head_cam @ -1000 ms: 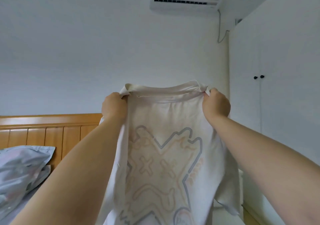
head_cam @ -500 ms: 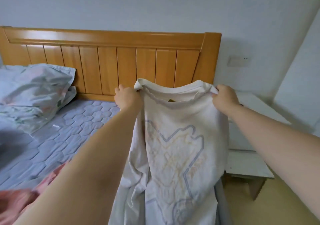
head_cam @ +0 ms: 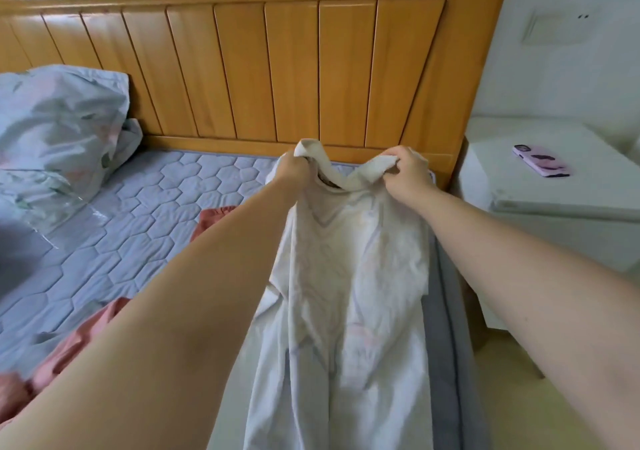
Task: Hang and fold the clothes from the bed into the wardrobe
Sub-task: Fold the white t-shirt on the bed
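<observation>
Left hand (head_cam: 292,169): fingers curled tight round a bunch of fabric at one shoulder of the white T-shirt (head_cam: 349,276); a fold of cloth sticks up above the knuckles. Fingertips are hidden inside the bunch.

Right hand (head_cam: 408,169): thumb and fingers pinch the other shoulder, with the cloth gathered under the fingertips.

The collar sags between the two hands. Something dark shows inside the neck opening, too small to identify.

T-shirt: the top is held up just in front of the headboard (head_cam: 277,69), over the right-hand side of the bed (head_cam: 138,214). The body trails toward the camera along the mattress edge. I cannot tell how much of it rests on the mattress and how much hangs free. The print on the fabric is very faint, only pale pink and grey traces. The hem is cut off by the bottom of the frame. The left sleeve is partly hidden behind the left forearm.

Surroundings:
- A salmon-pink garment (head_cam: 79,342) lies on the quilted mattress, mostly hidden by the left arm.
- A floral pillow (head_cam: 59,120) sits at far left, cut off by the frame.
- A dark blurred patch at the left edge cannot be identified.
- A white bedside table (head_cam: 554,190) stands just beside the bed, with a phone in a pink case (head_cam: 542,160) lying on it.
</observation>
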Demonstrator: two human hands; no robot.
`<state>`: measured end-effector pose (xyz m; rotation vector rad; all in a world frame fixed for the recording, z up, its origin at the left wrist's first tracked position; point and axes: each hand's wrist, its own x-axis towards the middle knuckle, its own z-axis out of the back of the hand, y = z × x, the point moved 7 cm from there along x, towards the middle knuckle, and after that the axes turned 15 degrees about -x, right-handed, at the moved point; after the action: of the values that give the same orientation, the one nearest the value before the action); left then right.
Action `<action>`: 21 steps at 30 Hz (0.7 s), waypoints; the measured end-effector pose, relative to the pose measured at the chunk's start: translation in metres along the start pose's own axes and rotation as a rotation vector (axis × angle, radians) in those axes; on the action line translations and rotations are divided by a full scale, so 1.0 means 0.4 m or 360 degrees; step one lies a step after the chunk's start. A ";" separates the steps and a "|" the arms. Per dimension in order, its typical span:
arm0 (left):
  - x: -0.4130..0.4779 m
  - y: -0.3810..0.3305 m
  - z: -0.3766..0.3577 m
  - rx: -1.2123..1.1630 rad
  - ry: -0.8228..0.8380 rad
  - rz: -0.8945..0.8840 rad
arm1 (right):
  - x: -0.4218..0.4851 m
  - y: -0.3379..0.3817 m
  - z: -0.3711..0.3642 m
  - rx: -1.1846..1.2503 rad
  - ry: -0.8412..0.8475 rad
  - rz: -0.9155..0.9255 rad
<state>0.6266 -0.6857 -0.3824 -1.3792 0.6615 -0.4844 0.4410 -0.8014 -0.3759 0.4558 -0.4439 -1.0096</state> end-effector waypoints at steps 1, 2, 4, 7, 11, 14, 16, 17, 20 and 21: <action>0.017 -0.014 -0.021 -0.0008 0.0060 -0.0097 | 0.013 0.003 -0.023 0.0049 0.0113 0.0044; 0.033 -0.007 -0.038 0.0116 0.0068 -0.0150 | 0.019 -0.001 -0.045 0.0104 0.0199 0.0059; 0.025 0.047 -0.064 0.0364 0.0038 -0.0172 | 0.007 -0.034 -0.080 0.0263 0.0262 -0.0014; -0.033 0.222 -0.120 0.0569 0.0297 -0.0241 | -0.097 -0.148 -0.188 0.0210 0.0394 -0.0213; -0.157 0.535 -0.146 0.1435 0.0672 -0.0065 | -0.305 -0.341 -0.363 0.0234 0.0592 -0.0541; -0.317 0.683 -0.169 0.1673 0.0840 -0.0120 | -0.481 -0.443 -0.449 0.0313 0.0647 -0.0855; -0.402 0.751 -0.159 0.1727 0.0869 -0.0120 | -0.583 -0.472 -0.473 0.0388 0.0541 -0.0948; -0.438 0.776 -0.149 0.1699 0.0855 -0.0108 | -0.626 -0.476 -0.476 0.0410 0.0470 -0.0965; -0.528 0.808 -0.119 0.1486 0.0739 -0.0147 | -0.738 -0.449 -0.480 0.0256 0.0360 -0.0780; -0.548 0.812 -0.110 0.1426 0.0705 -0.0175 | -0.773 -0.438 -0.487 0.0183 0.0376 -0.0684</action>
<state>0.4155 -0.5252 -0.6742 -0.4564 0.6036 -1.0408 0.2835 -0.5799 -0.6768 0.7867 -0.1932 -1.3287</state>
